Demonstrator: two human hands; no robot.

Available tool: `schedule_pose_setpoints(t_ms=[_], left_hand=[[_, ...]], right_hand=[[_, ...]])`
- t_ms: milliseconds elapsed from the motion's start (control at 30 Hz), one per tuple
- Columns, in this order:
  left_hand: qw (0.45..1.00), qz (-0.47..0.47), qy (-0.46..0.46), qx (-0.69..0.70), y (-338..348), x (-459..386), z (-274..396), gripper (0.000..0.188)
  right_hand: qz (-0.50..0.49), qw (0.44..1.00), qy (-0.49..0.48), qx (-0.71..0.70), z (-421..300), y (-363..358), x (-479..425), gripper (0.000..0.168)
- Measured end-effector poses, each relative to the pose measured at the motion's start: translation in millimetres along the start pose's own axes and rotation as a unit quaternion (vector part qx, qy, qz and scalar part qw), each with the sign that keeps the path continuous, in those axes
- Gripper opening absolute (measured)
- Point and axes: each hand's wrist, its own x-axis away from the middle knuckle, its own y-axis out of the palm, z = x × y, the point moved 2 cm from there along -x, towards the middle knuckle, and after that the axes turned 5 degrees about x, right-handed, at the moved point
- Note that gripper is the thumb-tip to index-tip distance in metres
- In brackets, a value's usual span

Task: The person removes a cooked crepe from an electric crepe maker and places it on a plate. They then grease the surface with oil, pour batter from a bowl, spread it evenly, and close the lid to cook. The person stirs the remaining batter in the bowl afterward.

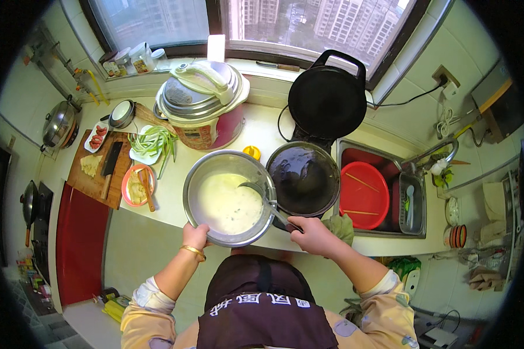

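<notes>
A stainless steel mixing bowl (191, 205) holds pale, creamy batter (229, 203) with small darker bits in it. My left hand (196, 237) grips its near-left rim. In my right hand (311, 234) is the handle of a metal ladle (279, 214), whose head dips into the batter. Just right of the bowl lies the round lower plate (303, 179) of an electric griddle, dark and shiny on top. Its black lid (327, 102) stands raised behind it. The bowl's right rim is close to the griddle; whether they touch, I cannot tell.
Behind the bowl stand a pressure cooker (207, 104) and a small yellow lid (252, 152). On the left, a cutting board (81, 174) bears a cleaver (112, 163), near a plate of scallions (150, 144) and a pink-rimmed bowl (124, 192). A sink (419, 222) with a red basin (362, 198) lies right.
</notes>
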Motion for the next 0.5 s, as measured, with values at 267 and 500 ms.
schedule_pose_setpoints(t_ms=[267, 500], left_hand=[[0.997, 0.032, -0.030, 0.059, 57.9, 50.6, -15.8, 0.029], [0.988, 0.056, -0.032, 0.142, 106.9, 83.7, -29.4, 0.026]], right_hand=[[-0.126, 0.922, 0.148, -0.335, 44.0, -76.0, 16.2, 0.031], [-0.157, 0.929, 0.136, -0.307, 52.2, -133.9, 33.2, 0.044]])
